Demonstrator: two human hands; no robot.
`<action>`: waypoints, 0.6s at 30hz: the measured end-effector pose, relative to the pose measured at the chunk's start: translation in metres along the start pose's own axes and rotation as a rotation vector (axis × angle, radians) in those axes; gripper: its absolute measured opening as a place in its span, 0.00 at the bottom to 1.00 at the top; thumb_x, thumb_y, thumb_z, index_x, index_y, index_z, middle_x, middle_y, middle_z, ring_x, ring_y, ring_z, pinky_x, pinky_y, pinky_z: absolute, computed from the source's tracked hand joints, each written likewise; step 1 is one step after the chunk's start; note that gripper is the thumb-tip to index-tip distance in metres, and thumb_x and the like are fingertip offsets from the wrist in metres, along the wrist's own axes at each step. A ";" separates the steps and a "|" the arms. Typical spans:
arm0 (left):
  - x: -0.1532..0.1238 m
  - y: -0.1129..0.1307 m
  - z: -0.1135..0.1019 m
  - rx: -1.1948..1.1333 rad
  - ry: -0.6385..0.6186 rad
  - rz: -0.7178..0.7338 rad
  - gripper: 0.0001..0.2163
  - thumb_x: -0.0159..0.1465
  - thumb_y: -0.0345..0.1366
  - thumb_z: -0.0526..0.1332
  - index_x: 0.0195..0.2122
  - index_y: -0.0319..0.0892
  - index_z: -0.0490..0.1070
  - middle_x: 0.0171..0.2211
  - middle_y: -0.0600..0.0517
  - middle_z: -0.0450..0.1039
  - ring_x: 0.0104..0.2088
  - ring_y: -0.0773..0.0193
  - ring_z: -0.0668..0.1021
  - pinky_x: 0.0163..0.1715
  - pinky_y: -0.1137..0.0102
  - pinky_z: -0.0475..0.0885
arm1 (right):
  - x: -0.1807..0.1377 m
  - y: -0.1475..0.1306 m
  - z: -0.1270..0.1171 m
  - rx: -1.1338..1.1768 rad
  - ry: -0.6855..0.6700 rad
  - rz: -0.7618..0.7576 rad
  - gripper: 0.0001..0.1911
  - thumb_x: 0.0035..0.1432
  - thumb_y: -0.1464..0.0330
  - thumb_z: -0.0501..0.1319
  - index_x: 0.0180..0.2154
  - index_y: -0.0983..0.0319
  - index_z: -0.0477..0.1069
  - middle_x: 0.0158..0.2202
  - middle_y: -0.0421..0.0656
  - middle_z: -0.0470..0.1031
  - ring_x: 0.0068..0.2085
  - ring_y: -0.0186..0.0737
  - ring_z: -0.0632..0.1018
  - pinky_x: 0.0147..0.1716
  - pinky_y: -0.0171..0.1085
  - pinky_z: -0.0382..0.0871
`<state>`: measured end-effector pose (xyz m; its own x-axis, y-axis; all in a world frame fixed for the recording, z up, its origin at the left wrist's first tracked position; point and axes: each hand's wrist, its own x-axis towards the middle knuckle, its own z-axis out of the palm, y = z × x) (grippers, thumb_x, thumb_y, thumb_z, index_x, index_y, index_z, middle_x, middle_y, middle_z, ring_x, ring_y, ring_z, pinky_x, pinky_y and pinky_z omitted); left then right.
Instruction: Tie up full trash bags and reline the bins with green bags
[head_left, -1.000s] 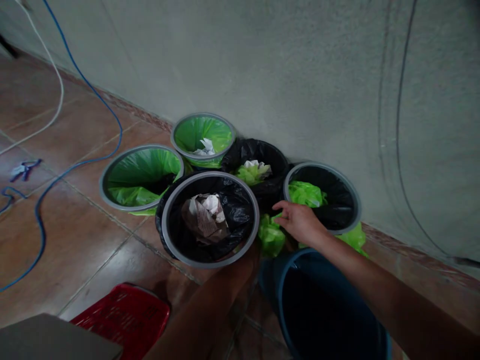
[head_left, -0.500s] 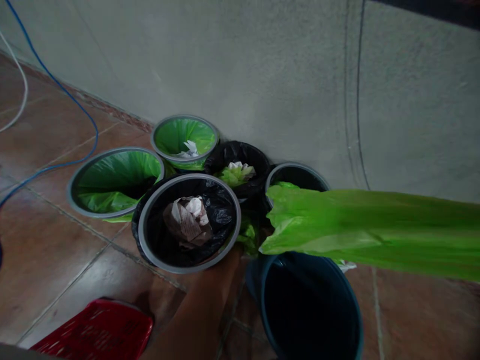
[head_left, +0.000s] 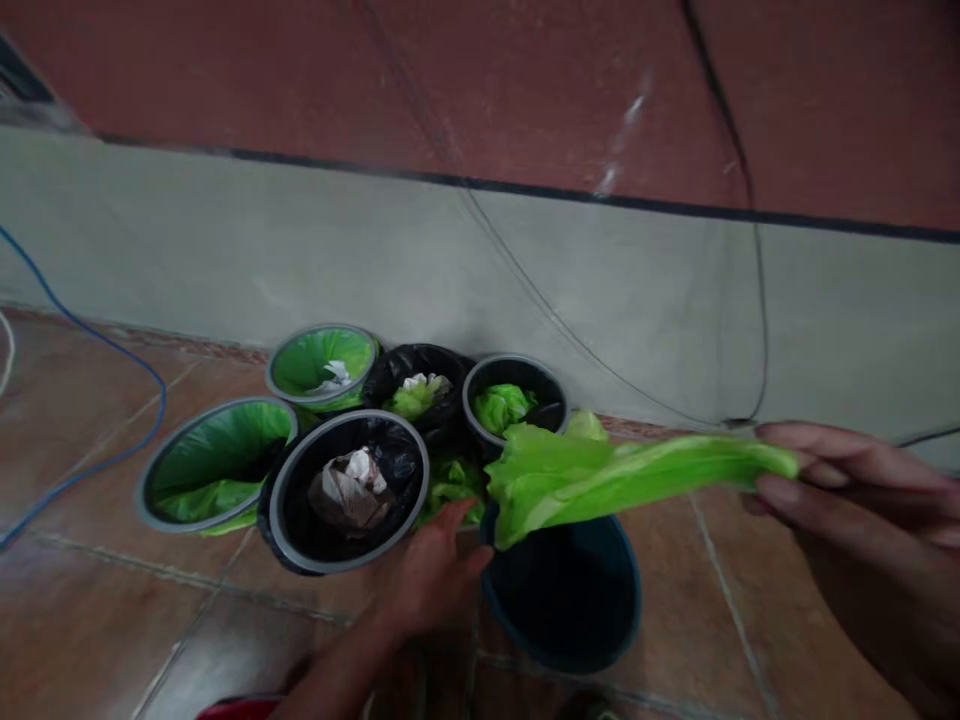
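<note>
Pinched in the fingers of my right hand [head_left: 862,500] is the end of a green plastic bag [head_left: 637,470], stretched out flat and narrow to the left. Its loose, wider end hangs over the rim of a dark blue bucket [head_left: 636,590], whose inside is dark. My left hand [head_left: 439,570] reaches between that bucket and a black-lined bin [head_left: 281,545] with crumpled paper [head_left: 352,490] in it. The left thumb and fingers are apart. Just beyond its fingertips lies more green plastic [head_left: 454,480]; I cannot tell whether they touch.
Green-lined bins [head_left: 161,515] stand at the left. Behind are a black-lined bin [head_left: 390,360] and a grey-rimmed bin [head_left: 559,385] holding green plastic, near the wall [head_left: 225,230]. A blue cable [head_left: 97,335] crosses the tiled floor. A red object [head_left: 240,708] shows at the bottom edge.
My view has tilted up, showing the red upper wall. The green bag's held end and my right hand have come into view at the right. My left hand has come out from behind the bin.
</note>
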<state>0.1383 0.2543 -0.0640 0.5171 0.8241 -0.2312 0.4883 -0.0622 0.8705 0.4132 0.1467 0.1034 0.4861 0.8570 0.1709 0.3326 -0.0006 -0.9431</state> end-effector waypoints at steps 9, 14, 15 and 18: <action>-0.010 0.159 0.009 0.365 -0.131 0.434 0.10 0.64 0.35 0.57 0.40 0.39 0.77 0.37 0.46 0.79 0.41 0.57 0.78 0.47 0.65 0.70 | -0.028 -0.053 -0.012 0.162 0.115 -0.073 0.14 0.49 0.62 0.69 0.38 0.60 0.77 0.30 0.41 0.79 0.31 0.36 0.78 0.28 0.33 0.73; -0.024 0.169 -0.005 0.289 -0.055 0.398 0.13 0.65 0.35 0.53 0.39 0.40 0.78 0.35 0.50 0.79 0.36 0.62 0.78 0.37 0.72 0.69 | -0.040 -0.023 -0.054 -0.293 0.371 -0.170 0.12 0.54 0.65 0.63 0.41 0.60 0.77 0.33 0.42 0.78 0.32 0.38 0.76 0.33 0.38 0.72; -0.028 0.169 -0.008 0.279 -0.043 0.390 0.14 0.65 0.36 0.53 0.38 0.40 0.78 0.34 0.50 0.79 0.35 0.63 0.78 0.36 0.72 0.69 | -0.043 -0.015 -0.059 -0.433 0.403 -0.193 0.12 0.54 0.66 0.61 0.41 0.60 0.77 0.35 0.43 0.79 0.35 0.41 0.77 0.36 0.40 0.72; -0.036 0.167 -0.010 0.269 0.012 0.339 0.13 0.65 0.36 0.54 0.35 0.40 0.78 0.31 0.52 0.79 0.32 0.64 0.77 0.33 0.73 0.68 | -0.051 0.007 -0.068 -0.744 0.434 -0.254 0.14 0.55 0.69 0.56 0.41 0.60 0.78 0.39 0.46 0.79 0.43 0.47 0.76 0.44 0.45 0.71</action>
<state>0.1939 0.2200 0.0944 0.6720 0.7385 0.0549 0.4589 -0.4736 0.7517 0.4450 0.0679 0.1077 0.5389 0.6064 0.5847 0.8361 -0.3007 -0.4588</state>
